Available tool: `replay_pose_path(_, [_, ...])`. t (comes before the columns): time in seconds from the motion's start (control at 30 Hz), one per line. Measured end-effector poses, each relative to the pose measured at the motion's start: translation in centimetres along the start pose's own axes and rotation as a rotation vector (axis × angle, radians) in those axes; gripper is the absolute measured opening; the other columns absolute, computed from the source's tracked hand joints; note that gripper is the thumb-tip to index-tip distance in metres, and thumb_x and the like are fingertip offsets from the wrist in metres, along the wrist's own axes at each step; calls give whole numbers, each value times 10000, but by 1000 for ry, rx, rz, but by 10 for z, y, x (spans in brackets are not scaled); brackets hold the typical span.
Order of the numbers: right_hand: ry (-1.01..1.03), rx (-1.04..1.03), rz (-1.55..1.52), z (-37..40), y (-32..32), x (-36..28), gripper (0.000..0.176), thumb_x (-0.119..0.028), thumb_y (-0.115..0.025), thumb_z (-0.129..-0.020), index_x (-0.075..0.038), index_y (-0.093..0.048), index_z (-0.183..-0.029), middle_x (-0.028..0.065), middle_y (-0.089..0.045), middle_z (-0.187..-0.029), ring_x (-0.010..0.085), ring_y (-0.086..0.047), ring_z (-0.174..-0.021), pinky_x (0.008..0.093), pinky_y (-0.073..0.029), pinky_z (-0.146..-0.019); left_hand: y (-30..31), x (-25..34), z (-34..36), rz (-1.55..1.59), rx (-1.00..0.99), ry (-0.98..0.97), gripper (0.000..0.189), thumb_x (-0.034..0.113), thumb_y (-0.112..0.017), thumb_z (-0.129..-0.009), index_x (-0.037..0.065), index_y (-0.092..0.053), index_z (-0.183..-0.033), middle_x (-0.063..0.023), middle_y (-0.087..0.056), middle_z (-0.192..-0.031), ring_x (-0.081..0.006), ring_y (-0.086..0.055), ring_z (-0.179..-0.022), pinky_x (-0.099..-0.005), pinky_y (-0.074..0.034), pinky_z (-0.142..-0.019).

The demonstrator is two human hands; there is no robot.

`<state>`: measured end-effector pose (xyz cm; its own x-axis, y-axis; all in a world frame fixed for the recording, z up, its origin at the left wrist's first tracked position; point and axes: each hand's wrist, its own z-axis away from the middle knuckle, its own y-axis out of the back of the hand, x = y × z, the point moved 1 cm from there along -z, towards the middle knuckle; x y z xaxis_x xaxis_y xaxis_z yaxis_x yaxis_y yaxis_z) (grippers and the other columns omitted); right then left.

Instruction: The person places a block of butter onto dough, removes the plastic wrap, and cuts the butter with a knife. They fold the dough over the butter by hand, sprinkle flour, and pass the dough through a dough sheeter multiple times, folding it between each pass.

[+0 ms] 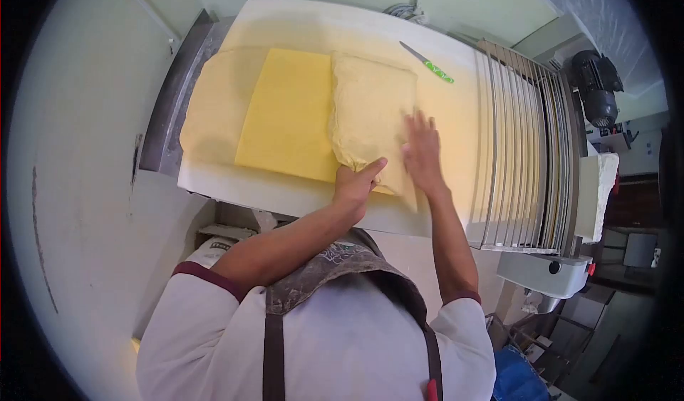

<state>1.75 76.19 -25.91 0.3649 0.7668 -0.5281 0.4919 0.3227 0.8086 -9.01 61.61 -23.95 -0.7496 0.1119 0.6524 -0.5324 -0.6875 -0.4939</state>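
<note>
A wide pale dough sheet [214, 105] lies on the white belt [285, 27] of a dough sheeter. On it sits a bright yellow butter slab [288, 116]. The dough's right side is folded over the slab as a flap [370, 109]. My left hand [356, 182] pinches the flap's near edge, thumb on top. My right hand [422, 150] lies flat, fingers spread, on the flap's right edge.
A green-handled knife [427, 63] rests on the belt beyond the dough. A metal rod guard [516, 144] covers the rollers to the right, with a motor [597, 87] behind. A pale wall stands close on the left.
</note>
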Motion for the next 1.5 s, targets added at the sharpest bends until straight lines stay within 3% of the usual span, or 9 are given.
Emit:
replay_pose_path(0.07, [45, -177, 25, -3, -14, -28, 533, -374, -371, -982, -165, -345, -1471, 138, -205, -1562, 403, -107, -1440, 610, -79, -1124, 13, 17, 8, -13, -35, -22, 275, 128, -664, -888, 27, -569, -1126, -37, -643, -1012, -130, -615, -876, -292, -507, -778])
replay_pose_path(0.2, [60, -177, 385, -3, -20, -51, 552, -320, -426, -956, -183, -320, -1480, 128, -221, -1557, 397, -151, -1431, 619, -129, -1115, 59, 29, 10, -11, -78, -76, 252, 86, -651, -883, -31, -577, -1094, -76, -661, -955, -140, -642, -814, -282, -536, -727])
replay_pose_path(0.63, [159, -226, 449, -12, -43, -97, 575, -326, -430, -960, -157, -288, -1491, 141, -204, -1561, 351, -185, -1435, 614, -129, -1117, 99, 32, 4, -300, 42, -178, 205, 107, -696, -845, -54, -574, -880, -68, -626, -719, -114, -615, -638, -240, -508, -562])
replay_pose_path(0.83, [161, -232, 475, -16, -46, -102, 574, -330, -422, -963, -157, -284, -1493, 139, -203, -1562, 342, -188, -1436, 604, -131, -1121, 86, 35, 4, -889, 92, -282, 241, 109, -728, -810, -44, -563, -895, -66, -603, -730, -125, -609, -621, -244, -502, -549])
replay_pose_path(1.03, [183, -247, 455, -17, -59, -116, 576, -339, -422, -965, -152, -283, -1492, 146, -200, -1560, 336, -180, -1439, 596, -127, -1128, 119, 35, 8, -696, 149, -358, 262, 133, -754, -759, -31, -575, -857, -76, -619, -689, -125, -624, -611, -256, -501, -543])
replay_pose_path(1.23, [147, -261, 483, -15, -66, -121, 583, -341, -423, -964, -147, -273, -1493, 146, -201, -1559, 333, -174, -1440, 595, -119, -1132, 132, 0, 21, -358, -26, 126, 304, 220, -720, -857, -50, -620, -956, -93, -666, -846, -136, -643, -722, -256, -524, -628])
replay_pose_path(1.3, [122, -255, 501, -15, -68, -123, 593, -335, -432, -963, -127, -266, -1492, 148, -198, -1558, 336, -167, -1441, 580, -119, -1139, 116, -6, 18, -165, -19, 33, 278, 212, -631, -930, -55, -616, -1007, -98, -669, -908, -162, -657, -792, -267, -546, -719])
replay_pose_path(1.4, [119, -161, 270, -13, -62, -120, 550, -246, -481, -946, -60, -337, -1443, 185, -265, -1521, 351, -203, -1424, 520, -153, -1146, 111, -15, 8, -53, 83, -74, 254, 185, -598, -945, -55, -596, -1027, -110, -666, -959, -183, -666, -827, -282, -555, -770])
replay_pose_path(1.5, [-106, 144, -361, 31, -54, -114, 351, -141, -512, -936, 0, -493, -1257, 200, -509, -1306, 322, -467, -1240, 415, -349, -1049, 116, -23, 7, -17, 120, -121, 219, 158, -582, -951, -51, -592, -1016, -117, -668, -954, -185, -669, -825, -283, -560, -773])
